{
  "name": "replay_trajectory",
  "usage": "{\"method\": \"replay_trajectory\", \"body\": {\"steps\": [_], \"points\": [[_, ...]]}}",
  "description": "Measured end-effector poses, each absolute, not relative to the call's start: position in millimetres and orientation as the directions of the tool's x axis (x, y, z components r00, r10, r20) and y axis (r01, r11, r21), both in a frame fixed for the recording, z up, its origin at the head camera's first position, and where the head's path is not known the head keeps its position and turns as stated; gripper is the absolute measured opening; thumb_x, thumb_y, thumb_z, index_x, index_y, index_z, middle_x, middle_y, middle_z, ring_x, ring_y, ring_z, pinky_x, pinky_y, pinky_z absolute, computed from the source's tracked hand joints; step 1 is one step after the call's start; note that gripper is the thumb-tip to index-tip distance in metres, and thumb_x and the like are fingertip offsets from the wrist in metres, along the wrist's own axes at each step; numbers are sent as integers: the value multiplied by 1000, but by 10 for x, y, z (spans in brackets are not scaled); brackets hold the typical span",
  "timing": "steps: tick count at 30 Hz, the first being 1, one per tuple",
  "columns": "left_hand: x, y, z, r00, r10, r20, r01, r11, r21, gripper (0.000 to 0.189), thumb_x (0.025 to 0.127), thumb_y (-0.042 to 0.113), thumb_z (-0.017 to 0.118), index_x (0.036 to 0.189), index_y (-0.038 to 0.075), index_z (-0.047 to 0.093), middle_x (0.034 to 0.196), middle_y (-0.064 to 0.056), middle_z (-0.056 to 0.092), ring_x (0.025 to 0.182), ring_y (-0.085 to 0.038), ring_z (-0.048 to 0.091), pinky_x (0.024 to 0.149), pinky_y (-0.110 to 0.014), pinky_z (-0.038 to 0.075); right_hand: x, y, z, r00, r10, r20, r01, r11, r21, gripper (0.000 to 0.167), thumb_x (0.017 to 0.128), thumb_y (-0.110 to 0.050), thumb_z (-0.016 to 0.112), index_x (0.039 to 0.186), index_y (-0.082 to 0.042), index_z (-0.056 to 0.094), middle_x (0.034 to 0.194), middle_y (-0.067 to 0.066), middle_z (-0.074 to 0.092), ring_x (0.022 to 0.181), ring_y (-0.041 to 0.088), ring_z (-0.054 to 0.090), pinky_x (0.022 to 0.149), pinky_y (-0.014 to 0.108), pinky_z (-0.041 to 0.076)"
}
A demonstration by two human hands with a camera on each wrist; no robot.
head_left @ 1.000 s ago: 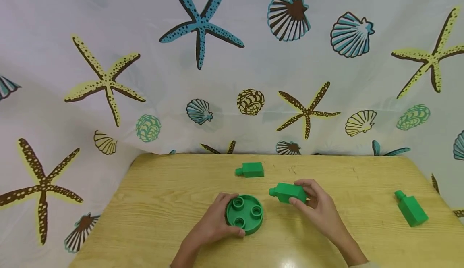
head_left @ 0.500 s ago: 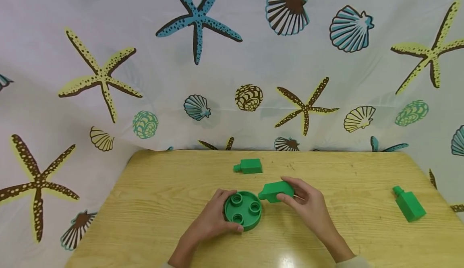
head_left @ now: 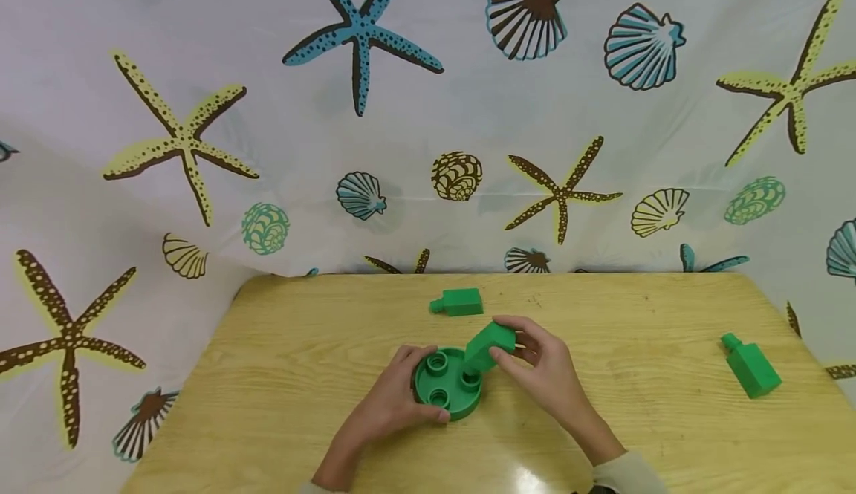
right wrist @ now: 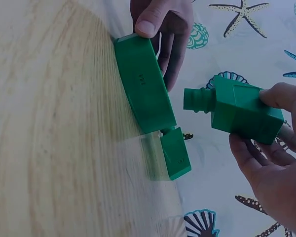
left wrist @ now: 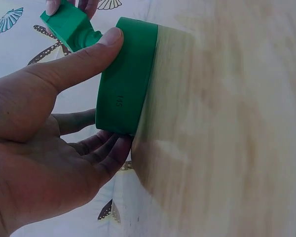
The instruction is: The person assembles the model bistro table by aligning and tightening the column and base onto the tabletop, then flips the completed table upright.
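On the wooden table lies a round green base with a raised rim and three ring-shaped sockets. My left hand grips its left side, thumb on the near edge and fingers round the far edge. Between thumb and fingers, my right hand holds a green block with a ridged neck. The block tilts, its neck pointing down at the right-hand socket. From the right wrist view, the neck of this block faces the base's open side, close over it.
A similar green block lies behind the base, its neck to the left. Another green block lies far right on the table. A white curtain printed with starfish and shells hangs behind the table's back edge.
My right hand has moved left and tipped the block from nearly level to neck-down over the base's right socket. The left hand keeps its grip on the base.
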State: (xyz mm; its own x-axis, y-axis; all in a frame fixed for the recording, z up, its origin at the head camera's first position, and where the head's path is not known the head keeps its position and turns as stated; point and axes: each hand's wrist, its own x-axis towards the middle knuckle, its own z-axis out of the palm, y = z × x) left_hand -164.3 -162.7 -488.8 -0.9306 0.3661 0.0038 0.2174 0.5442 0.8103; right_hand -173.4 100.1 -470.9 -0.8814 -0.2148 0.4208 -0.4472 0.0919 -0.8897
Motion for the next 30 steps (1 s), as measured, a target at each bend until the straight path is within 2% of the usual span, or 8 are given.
{"method": "replay_trajectory", "body": {"steps": [11,30], "points": [[-1640,-1610,-4924,-933,360,1,213,549,808,98,72,29,97,151,-1,46,133,-15,48,124,-33,51,107,-56,43,-1759,931,-4776,-865,-275,420,-459,93,-884,39,93,-3,76,130,2,64,129,13,66,112,21,67,92,34,58],[-1668,-1619,-4914,-928,372,31,243,537,808,98,71,32,97,150,0,48,132,-15,50,123,-33,52,106,-55,44,-1734,885,-4833,-835,-316,451,-503,104,-858,38,92,-5,78,128,-5,68,127,10,68,113,26,67,93,35,58]]}}
